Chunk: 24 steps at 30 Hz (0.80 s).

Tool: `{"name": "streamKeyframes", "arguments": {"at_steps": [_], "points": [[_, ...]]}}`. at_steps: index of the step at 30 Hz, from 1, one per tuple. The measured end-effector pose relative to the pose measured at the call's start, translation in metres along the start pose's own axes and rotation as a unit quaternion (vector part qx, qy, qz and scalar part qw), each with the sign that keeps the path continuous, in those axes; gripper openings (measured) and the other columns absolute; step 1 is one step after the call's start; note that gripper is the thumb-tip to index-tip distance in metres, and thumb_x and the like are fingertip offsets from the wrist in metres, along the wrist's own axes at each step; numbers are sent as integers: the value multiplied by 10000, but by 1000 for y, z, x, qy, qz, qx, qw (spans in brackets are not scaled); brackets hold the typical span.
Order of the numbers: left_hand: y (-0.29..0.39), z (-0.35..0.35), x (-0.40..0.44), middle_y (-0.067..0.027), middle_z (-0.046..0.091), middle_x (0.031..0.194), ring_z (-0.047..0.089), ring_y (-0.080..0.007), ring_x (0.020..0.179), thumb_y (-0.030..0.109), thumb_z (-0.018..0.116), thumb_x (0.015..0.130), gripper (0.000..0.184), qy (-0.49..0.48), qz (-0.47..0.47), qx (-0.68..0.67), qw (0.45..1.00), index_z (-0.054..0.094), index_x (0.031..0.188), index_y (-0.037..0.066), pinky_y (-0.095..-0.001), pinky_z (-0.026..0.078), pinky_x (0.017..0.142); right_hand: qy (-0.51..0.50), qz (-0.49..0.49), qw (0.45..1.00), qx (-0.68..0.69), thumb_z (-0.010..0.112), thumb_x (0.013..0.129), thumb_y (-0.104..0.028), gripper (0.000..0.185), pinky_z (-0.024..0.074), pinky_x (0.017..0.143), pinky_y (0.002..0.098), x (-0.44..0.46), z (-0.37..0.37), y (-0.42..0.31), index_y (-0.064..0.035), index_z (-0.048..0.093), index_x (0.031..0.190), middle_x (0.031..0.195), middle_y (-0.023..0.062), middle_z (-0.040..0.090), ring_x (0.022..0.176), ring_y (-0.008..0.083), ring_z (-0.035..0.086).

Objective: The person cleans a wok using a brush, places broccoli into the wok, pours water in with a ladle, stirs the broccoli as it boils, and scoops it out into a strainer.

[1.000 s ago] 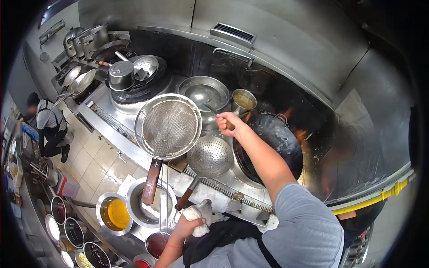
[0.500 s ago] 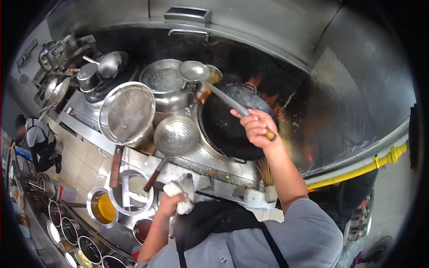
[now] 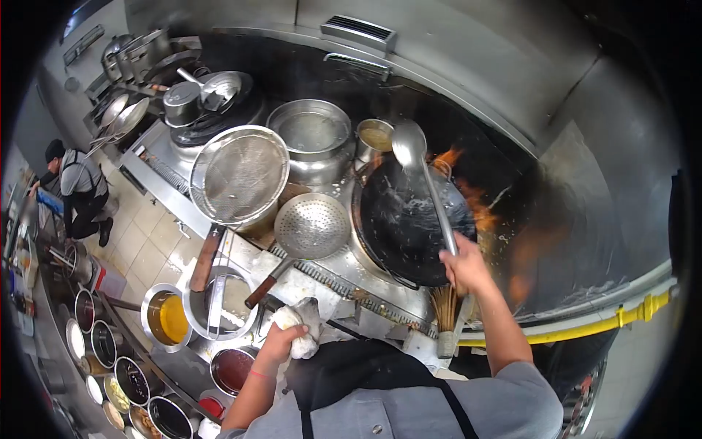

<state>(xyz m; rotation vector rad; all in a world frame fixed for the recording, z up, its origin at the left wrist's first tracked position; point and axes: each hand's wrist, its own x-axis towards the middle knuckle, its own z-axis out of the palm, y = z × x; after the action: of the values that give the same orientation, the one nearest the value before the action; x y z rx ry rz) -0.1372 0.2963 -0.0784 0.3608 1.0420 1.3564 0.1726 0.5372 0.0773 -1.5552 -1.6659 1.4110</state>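
My right hand [image 3: 469,263] is closed round the handle of a long metal ladle [image 3: 439,196]. Its bowl is raised over the far rim of a black wok [image 3: 409,227], where some liquid and steam show. Orange flames [image 3: 479,208] rise along the wok's right side. In my left hand [image 3: 281,340], near the stove's front edge, is a bunched white cloth [image 3: 298,331]. A perforated skimmer [image 3: 313,227] with a wooden handle rests left of the wok. Behind it stand a wide steel pot of liquid [image 3: 311,130] and a small metal pot [image 3: 375,137].
A large mesh strainer [image 3: 240,175] lies left of the skimmer. A bamboo brush [image 3: 444,314] stands at the stove's front. Pans of yellow liquid [image 3: 172,320] and dark red sauce [image 3: 232,368] sit at lower left, near several sauce containers. Another person [image 3: 80,192] is at far left.
My right hand has moved lower in view, and the ladle has swung from the small pot to over the wok's far rim. The left hand still grips the cloth. My view has shifted.
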Motion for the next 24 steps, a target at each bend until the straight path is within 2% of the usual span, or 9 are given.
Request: {"name": "streamKeyframes", "arguments": {"at_steps": [6, 9, 11, 13, 14, 15, 17, 21, 24], "points": [[23, -15, -22, -74, 643, 937, 617, -189, 825, 81, 674, 709, 370, 4, 57, 102, 993, 587, 1059, 0, -334, 495, 755, 19, -80, 969, -234, 604, 833, -126, 456, 386, 346, 318, 150, 96, -71, -113, 504, 1277, 633, 41, 550, 392, 130, 458], [19, -38, -34, -58, 639, 903, 601, -163, 811, 177, 704, 724, 334, 18, 8, 124, 992, 614, 1016, 43, -332, 496, 743, 7, -245, 870, -429, 625, 772, -200, 369, 502, 781, 416, 235, 141, -67, -58, 601, 1112, 958, 226, 647, 901, 384, 614], [34, -35, -52, -51, 639, 910, 597, -154, 822, 193, 710, 702, 372, 66, 69, 116, 989, 610, 1024, 37, -335, 502, 727, -88, -310, 867, -381, 588, 782, -162, 328, 508, 764, 394, 291, 177, -58, -15, 621, 1073, 991, 201, 653, 865, 344, 641], [31, -44, -59, -62, 641, 890, 601, -156, 798, 190, 721, 677, 384, 118, 73, 154, 978, 611, 1005, 25, -324, 497, 715, -226, -37, 964, -133, 537, 864, -186, 147, 400, 476, 313, 383, 168, -34, -85, 515, 760, 651, 67, 488, 534, 197, 474], [31, -44, -63, -65, 642, 876, 604, -158, 778, 189, 723, 672, 373, 138, 75, 157, 975, 613, 987, 23, -321, 496, 707, -229, 107, 967, -29, 511, 905, -198, 316, 346, 331, 273, 427, 166, -25, -120, 463, 603, 481, 0, 406, 368, 124, 390], [27, -48, -67, -65, 642, 876, 604, -158, 778, 189, 723, 672, 373, 161, 79, 142, 973, 613, 987, 23, -321, 496, 707, -263, 209, 936, 108, 521, 915, -198, 340, 245, 297, 200, 344, 179, -80, -163, 374, 610, 477, -54, 306, 335, 63, 287], [24, -54, -69, -71, 644, 844, 610, -161, 740, 187, 723, 664, 329, 144, 75, 164, 973, 620, 930, 22, -316, 498, 688, -271, 241, 876, 318, 514, 938, -202, 217, 245, 316, 187, 331, 170, -85, 13, 488, 915, 581, -32, 387, 392, 42, 331], [20, -47, -71, -77, 656, 828, 618, -180, 758, 204, 717, 625, 321, 142, 42, 124, 981, 639, 875, 20, -332, 496, 714, -410, 261, 729, 482, 391, 995, -184, 407, 281, 380, 213, 324, 124, -51, 128, 353, 1254, 752, 28, 398, 476, 52, 365], [23, -28, -71, -91, 660, 858, 632, -175, 754, 194, 727, 661, 346, 116, 70, 165, 977, 632, 937, 9, -320, 508, 682, -422, 275, 688, 523, 343, 1007, -207, 457, 285, 387, 222, 258, 89, -64, 109, 291, 1333, 764, 30, 388, 476, 67, 346]]}}
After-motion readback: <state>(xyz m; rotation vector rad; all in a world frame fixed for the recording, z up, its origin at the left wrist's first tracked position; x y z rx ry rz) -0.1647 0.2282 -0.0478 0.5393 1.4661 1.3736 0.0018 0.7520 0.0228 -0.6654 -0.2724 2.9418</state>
